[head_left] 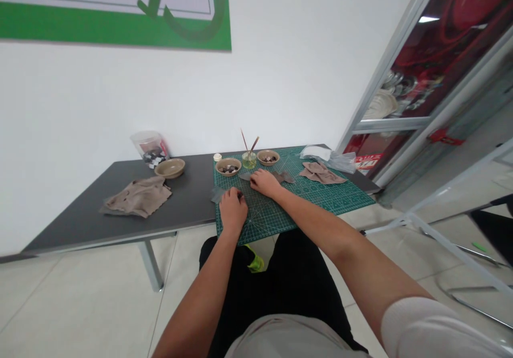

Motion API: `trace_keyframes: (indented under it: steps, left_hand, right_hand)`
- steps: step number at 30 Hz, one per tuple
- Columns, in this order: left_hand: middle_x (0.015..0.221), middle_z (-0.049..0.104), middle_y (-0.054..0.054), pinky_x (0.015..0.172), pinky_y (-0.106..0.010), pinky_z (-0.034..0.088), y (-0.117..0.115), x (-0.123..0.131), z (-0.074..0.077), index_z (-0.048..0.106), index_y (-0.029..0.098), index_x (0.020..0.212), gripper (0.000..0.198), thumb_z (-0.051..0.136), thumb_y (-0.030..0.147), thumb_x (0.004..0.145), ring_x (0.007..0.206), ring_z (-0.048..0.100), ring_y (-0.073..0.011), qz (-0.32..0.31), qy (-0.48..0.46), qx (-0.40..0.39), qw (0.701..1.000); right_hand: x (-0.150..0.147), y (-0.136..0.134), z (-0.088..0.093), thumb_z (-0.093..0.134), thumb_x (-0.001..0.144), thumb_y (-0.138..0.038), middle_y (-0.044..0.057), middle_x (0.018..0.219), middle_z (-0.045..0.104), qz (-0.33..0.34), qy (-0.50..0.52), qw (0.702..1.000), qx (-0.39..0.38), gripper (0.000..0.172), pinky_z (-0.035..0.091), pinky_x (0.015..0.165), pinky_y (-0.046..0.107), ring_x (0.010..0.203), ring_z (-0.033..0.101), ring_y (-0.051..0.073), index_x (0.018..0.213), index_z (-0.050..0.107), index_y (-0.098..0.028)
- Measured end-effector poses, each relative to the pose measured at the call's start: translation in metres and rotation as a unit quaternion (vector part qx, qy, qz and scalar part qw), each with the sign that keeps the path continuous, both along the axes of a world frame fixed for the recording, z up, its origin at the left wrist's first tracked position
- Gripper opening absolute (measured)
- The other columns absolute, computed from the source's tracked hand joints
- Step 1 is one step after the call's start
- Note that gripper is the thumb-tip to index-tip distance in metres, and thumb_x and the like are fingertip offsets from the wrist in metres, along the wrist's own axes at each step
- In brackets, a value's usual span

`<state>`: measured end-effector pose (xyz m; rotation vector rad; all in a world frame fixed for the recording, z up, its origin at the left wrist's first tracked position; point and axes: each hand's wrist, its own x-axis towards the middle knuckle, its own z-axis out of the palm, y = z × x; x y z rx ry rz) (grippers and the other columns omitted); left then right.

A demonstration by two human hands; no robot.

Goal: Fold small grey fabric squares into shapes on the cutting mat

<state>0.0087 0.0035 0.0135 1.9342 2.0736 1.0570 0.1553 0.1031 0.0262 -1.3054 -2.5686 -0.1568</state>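
My left hand point(233, 209) is over the front left of the green cutting mat point(276, 216). Its fingers are curled together, with a small dark thing between thumb and fingertips, too small to name. Beside its knuckles lies a thin, see-through greyish piece point(217, 194). My right hand point(265, 182) is closed too, a little farther back and to the right, and whatever its fingertips hold is hidden. Next to them is a flat grey piece point(245, 176). Behind that wrist lies a crumpled grey-brown scrap point(284, 177). A bowl of small dark pieces point(228, 167) stands behind my hands.
Beyond my hands are a glass jar point(249, 160) with thin sticks, another bowl point(268, 157) and a white cap point(217, 157). Rightward lie a brown cloth point(321, 173) and plastic bags point(340, 161). Leftward are a bowl point(170, 169), a clear tub point(150, 148) and a cloth point(139, 196).
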Motion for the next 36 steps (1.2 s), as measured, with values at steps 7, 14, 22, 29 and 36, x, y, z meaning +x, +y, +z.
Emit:
trace_keyframes:
  steps: [7,14,22,29,36]
  left_hand:
    - [0.087,0.067,-0.005,0.081,-0.034,0.048,0.007,0.0,-0.004,0.056,0.02,0.089,0.008,0.053,0.017,0.082,0.084,0.064,-0.0201,-0.105,-0.151,-0.008,0.983]
    - [0.094,0.07,-0.004,0.082,-0.033,0.05,0.007,0.011,-0.007,0.058,0.023,0.119,0.034,0.053,0.021,0.085,0.084,0.066,-0.0193,-0.098,-0.151,0.009,0.984]
    - [0.107,0.071,-0.008,0.095,-0.038,0.046,0.008,0.016,-0.007,0.067,0.021,0.105,0.027,0.046,0.019,0.089,0.104,0.061,-0.0243,-0.131,0.001,-0.01,0.991]
    - [0.102,0.072,-0.007,0.084,-0.033,0.049,0.005,0.015,-0.01,0.06,0.021,0.105,0.021,0.055,0.019,0.085,0.095,0.066,-0.0214,-0.087,-0.112,-0.006,0.99]
    - [0.083,0.068,-0.003,0.076,-0.029,0.046,0.006,0.008,-0.013,0.066,0.02,0.089,0.011,0.06,0.018,0.08,0.078,0.062,-0.0177,-0.097,-0.101,0.01,0.99]
  right_hand:
    - [0.0,-0.054,-0.005,0.051,0.085,-0.029,0.002,0.078,0.063,-0.133,0.295,0.946,-0.038,0.013,0.042,0.073,0.027,0.074,0.059,0.018,0.091,0.058,-0.02]
    - [0.009,-0.064,-0.019,0.051,0.081,-0.032,0.0,0.07,0.062,-0.142,0.442,0.879,-0.113,0.011,0.045,0.066,0.026,0.067,0.061,0.016,0.083,0.055,-0.021]
    - [0.013,-0.06,-0.023,0.057,0.076,-0.037,0.0,0.072,0.063,-0.131,0.453,0.869,-0.147,0.016,0.046,0.069,0.028,0.069,0.06,0.018,0.081,0.056,-0.022]
    - [0.017,-0.064,-0.022,0.05,0.083,-0.041,0.002,0.081,0.067,-0.131,0.486,0.857,-0.115,0.022,0.043,0.072,0.026,0.074,0.061,0.017,0.084,0.058,-0.021]
    - [0.013,-0.066,-0.026,0.056,0.079,-0.035,0.001,0.071,0.062,-0.134,0.447,0.881,-0.076,0.014,0.038,0.067,0.027,0.066,0.055,0.017,0.076,0.057,-0.021]
